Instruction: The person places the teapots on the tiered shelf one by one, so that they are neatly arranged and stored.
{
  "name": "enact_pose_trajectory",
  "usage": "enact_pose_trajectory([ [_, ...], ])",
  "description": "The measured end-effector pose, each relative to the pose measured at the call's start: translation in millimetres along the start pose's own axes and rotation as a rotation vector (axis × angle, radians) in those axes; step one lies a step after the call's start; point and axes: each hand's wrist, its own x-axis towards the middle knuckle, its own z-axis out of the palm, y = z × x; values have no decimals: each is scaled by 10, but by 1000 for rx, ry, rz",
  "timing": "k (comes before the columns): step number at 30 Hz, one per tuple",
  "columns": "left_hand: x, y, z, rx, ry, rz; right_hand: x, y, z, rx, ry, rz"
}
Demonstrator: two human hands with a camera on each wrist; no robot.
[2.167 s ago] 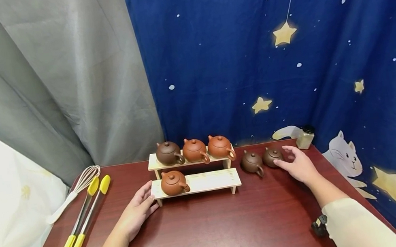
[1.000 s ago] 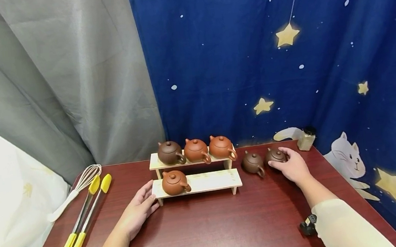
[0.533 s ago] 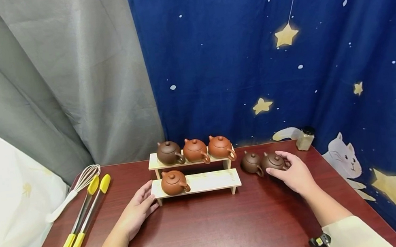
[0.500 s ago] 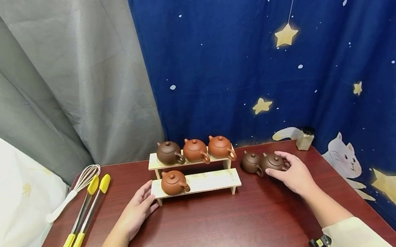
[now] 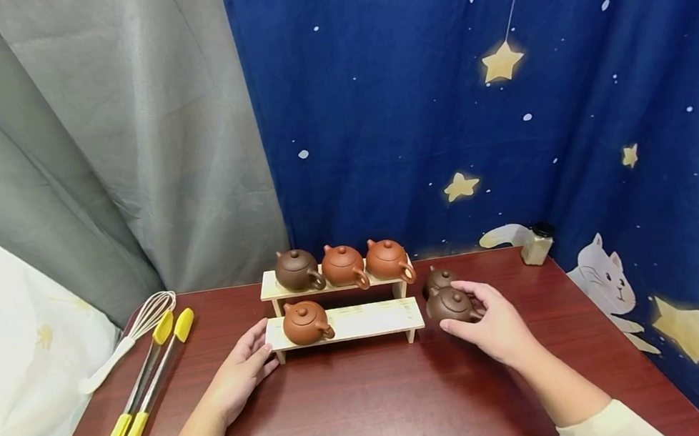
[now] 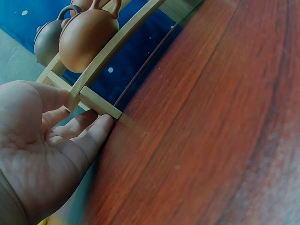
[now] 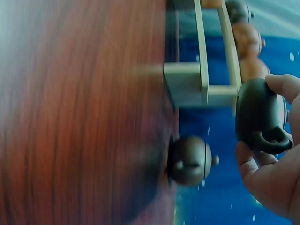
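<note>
Off the table, to the right of the two-tier wooden stand (image 5: 374,319), my right hand (image 5: 494,324) holds a dark brown teapot (image 7: 258,110) by its body, thumb and fingers on opposite sides. A second dark brown teapot (image 7: 189,161) sits on the table behind it, partly hidden in the head view. My left hand (image 5: 244,370) grips the left end of the stand's lower shelf, thumb at the shelf's end and fingers by the leg (image 6: 99,102). An orange-brown teapot (image 5: 306,322) stands at the left on that shelf. The upper shelf bears a dark teapot (image 5: 296,270) and two reddish ones (image 5: 343,265).
Yellow-tipped tongs (image 5: 141,407) and a whisk (image 5: 136,336) lie at the table's left side. A small black-lidded jar (image 5: 537,244) stands at the back right corner. Grey and blue curtains (image 5: 388,98) hang behind the table (image 5: 371,410).
My right hand took hold of the right-hand dark teapot, lifted it and brought it left and nearer, in front of the other dark teapot. The left hand stays at the stand.
</note>
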Motion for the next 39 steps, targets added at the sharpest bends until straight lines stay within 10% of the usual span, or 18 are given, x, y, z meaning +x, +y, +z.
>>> enact_pose_trajectory([
  [17,10,-12,0,2,1,2,54,-510,842,141,-141,-34],
  [39,13,-12,-7,10,4,0,291,-733,1372,6,-143,-73],
])
